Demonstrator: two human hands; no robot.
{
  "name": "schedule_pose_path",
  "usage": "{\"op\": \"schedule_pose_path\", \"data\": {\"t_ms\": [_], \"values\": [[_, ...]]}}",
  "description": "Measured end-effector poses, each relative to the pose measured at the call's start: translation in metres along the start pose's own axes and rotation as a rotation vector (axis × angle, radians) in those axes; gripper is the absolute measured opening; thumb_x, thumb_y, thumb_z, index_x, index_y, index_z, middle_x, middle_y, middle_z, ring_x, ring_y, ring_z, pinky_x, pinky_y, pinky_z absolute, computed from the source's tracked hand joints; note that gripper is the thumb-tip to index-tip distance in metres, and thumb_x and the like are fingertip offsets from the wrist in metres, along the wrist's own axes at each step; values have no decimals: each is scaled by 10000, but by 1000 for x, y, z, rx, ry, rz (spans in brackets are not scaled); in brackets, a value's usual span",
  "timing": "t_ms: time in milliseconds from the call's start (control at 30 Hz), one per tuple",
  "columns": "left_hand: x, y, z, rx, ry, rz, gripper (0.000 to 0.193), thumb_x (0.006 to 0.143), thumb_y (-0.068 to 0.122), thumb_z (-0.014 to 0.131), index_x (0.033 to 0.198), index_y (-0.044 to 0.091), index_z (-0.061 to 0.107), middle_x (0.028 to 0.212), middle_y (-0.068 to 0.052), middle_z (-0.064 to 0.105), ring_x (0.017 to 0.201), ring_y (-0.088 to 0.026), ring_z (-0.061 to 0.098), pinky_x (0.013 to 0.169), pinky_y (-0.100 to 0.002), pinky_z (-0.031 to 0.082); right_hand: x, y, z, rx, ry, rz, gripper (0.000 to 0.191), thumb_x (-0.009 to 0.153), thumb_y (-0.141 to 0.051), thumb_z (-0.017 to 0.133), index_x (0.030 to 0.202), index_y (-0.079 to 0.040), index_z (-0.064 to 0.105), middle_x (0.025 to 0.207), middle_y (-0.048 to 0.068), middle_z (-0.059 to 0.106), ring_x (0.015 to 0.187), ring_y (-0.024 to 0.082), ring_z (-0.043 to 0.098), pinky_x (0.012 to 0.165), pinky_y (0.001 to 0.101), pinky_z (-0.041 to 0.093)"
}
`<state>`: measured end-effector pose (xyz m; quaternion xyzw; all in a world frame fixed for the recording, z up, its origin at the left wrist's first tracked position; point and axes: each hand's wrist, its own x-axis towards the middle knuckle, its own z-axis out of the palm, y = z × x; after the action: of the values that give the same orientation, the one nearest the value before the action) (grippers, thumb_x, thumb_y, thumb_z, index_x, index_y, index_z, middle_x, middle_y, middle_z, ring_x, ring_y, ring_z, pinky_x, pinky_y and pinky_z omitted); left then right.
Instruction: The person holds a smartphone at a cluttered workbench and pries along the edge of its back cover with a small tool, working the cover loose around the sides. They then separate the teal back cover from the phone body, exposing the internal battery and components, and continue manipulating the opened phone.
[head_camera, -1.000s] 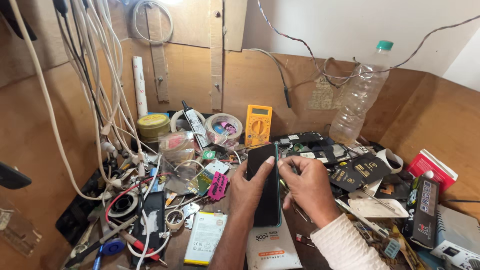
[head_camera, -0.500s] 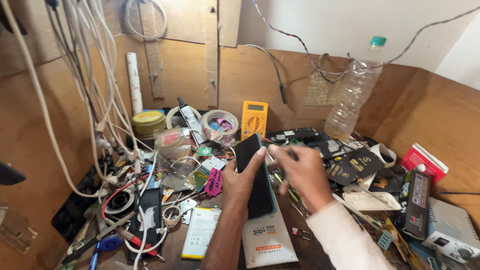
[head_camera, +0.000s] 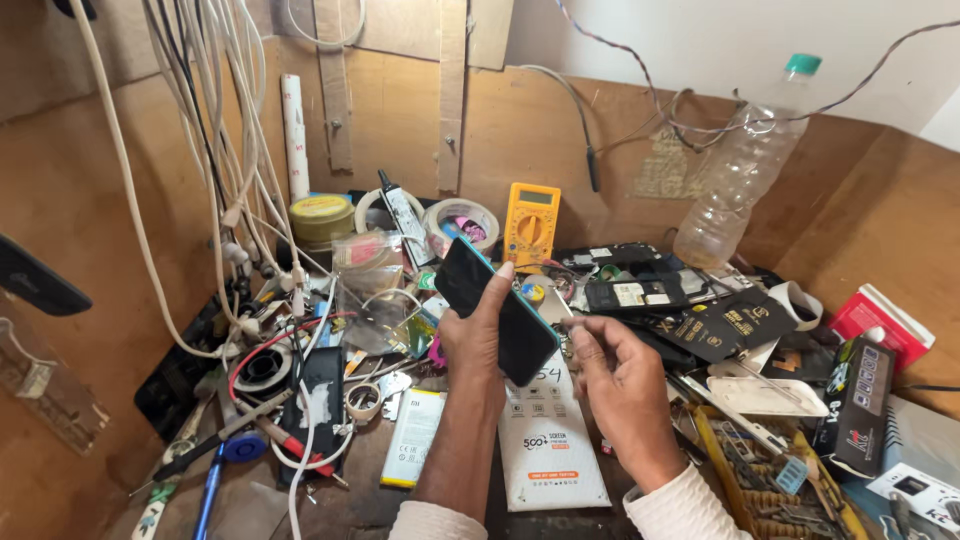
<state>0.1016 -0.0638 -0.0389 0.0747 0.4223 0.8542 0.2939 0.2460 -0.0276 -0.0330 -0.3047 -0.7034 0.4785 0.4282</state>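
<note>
At centre frame, a person's left hand (head_camera: 478, 335) clamps around a slim black smartphone with a teal edge (head_camera: 495, 310), holding it tilted above a cluttered wooden workbench (head_camera: 370, 505), its dark face toward the camera and thumb and fingers pressing its long sides. The right hand (head_camera: 622, 385) hovers just right of the phone's lower end, fingers loosely curled and pinched together; whether they grip a small tool cannot be told. Handling the phone well at this point seems to call for a steady grip on the edges only, keeping pressure off the glass and the handset raised over the loose parts below.

Directly beneath the phone lies a flat white rectangular pouch with orange print (head_camera: 548, 440); left of it rests a white and yellow-edged battery pack (head_camera: 412, 437). Right of centre, glossy black packets with gold lettering (head_camera: 735, 322) overlap. At the right edge sit a red and white carton (head_camera: 882, 325) and an upright black box with coloured squares (head_camera: 852, 392). A yellow multimeter (head_camera: 531, 222) leans against the back wall, and a clear plastic bottle with a green cap (head_camera: 745, 165) stands at upper right. White cables (head_camera: 215, 150) hang at upper left.
</note>
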Motion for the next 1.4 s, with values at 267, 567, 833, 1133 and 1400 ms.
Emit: {"op": "schedule_pose_path", "data": {"t_ms": [267, 567, 833, 1133, 1400], "values": [[16, -15, 15, -106, 30, 162, 687, 653, 309, 887, 1235, 37, 642, 1089, -55, 720, 883, -156, 702, 778, -317, 580, -4, 9, 2, -58, 170, -197, 200, 977, -102, 647, 1126, 2, 730, 851, -16, 699, 642, 30, 568, 553, 193, 483], [7, -17, 18, -20, 122, 108, 626, 702, 284, 882, 1216, 19, 642, 1085, -72, 730, 885, -161, 712, 774, -313, 596, -5, 16, 2, 3, 225, -126, 195, 920, -98, 721, 1068, 25, 756, 848, 41, 763, 658, 62, 657, 600, 228, 580], [6, -21, 20, -47, 76, 207, 518, 732, 231, 867, 1162, 29, 661, 1010, -50, 715, 826, -150, 699, 728, -311, 594, -4, 15, 1, 10, 231, -155, 199, 925, -95, 707, 1071, 31, 758, 827, 54, 766, 664, 78, 686, 601, 241, 592], [7, -23, 21, -12, 77, 209, 481, 731, 235, 870, 1122, 35, 673, 969, -54, 719, 790, -154, 699, 701, -311, 599, -3, 12, -1, -12, 224, -136, 206, 917, -101, 711, 1069, 30, 757, 797, 67, 761, 649, 92, 694, 590, 248, 602], [8, -25, 21, 8, 140, 175, 614, 697, 275, 892, 1174, 5, 615, 1062, -89, 709, 882, -168, 702, 781, -309, 596, -4, 12, -2, -19, 223, -160, 197, 914, -95, 715, 1063, 26, 760, 816, 57, 766, 653, 86, 699, 583, 240, 598]]}}
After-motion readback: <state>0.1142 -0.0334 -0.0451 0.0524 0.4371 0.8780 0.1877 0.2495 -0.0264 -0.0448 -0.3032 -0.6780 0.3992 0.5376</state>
